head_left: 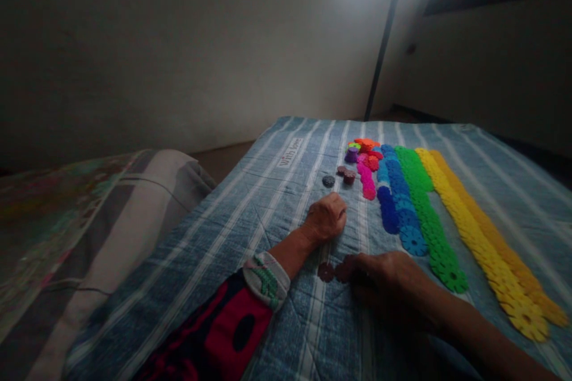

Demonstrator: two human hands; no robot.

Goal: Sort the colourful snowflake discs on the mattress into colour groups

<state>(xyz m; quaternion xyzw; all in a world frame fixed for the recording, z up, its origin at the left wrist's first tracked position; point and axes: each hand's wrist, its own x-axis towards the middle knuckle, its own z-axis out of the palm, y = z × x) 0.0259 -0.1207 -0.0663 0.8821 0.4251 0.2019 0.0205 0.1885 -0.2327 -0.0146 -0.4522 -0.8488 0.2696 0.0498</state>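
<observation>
My left hand (328, 217) rests on the blue striped cloth with its fingers curled in. Whatever it may hold is hidden from me. Closer to me, my right hand (386, 277) pinches a dark brown notched plastic disc (344, 269) at its fingertips, low over the cloth. Just left of that disc lies another brown disc (326, 272), flat on the cloth. Beyond my left hand sit a grey disc (328, 181) and a small stack of brown discs (348, 177).
Overlapping rows of blue discs (400, 196), green discs (417, 208), yellow discs (482, 250) and orange-yellow discs (496, 238) run along the right. Pink discs (367, 181), a purple stack (351, 155) and orange discs (367, 144) lie farther back. A dark pole (382, 59) stands behind.
</observation>
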